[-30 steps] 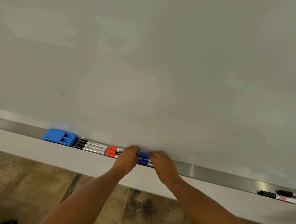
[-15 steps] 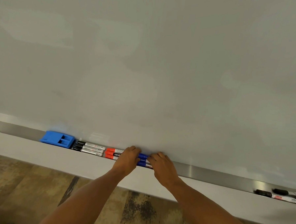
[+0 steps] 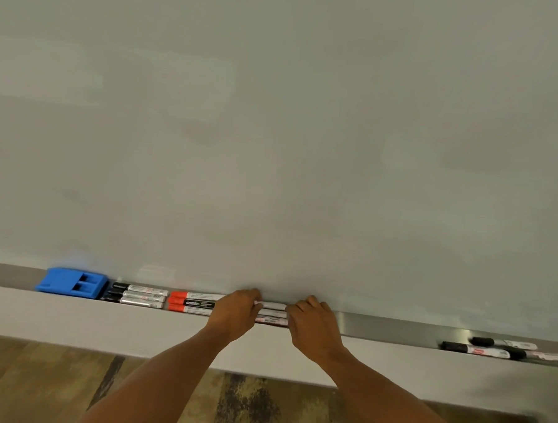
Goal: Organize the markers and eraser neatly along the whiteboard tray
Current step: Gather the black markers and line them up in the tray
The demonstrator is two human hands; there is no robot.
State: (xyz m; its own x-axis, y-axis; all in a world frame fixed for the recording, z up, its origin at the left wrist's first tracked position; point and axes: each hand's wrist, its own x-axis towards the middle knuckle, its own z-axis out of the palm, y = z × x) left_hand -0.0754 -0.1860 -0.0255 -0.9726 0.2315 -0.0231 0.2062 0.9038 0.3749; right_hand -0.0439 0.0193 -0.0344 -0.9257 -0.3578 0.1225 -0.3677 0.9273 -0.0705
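Head view: the left hand [image 3: 233,315] and right hand [image 3: 313,326] curl their fingers onto a bundle of white-barrelled markers [image 3: 272,313] lying in the long steel whiteboard tray [image 3: 378,326]; to their left lie the red-capped markers [image 3: 192,303], black-capped markers [image 3: 139,296] and blue plastic eraser [image 3: 72,282]; stray black-capped markers [image 3: 503,349] lie well apart, far right.

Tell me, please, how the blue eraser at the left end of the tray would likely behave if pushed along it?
The blue eraser looks blocky and flat-bottomed, so it would probably slide, not roll. It appears hard plastic, likely stiff and light. It lies close beside the black markers, so pushing rightward might shove them.
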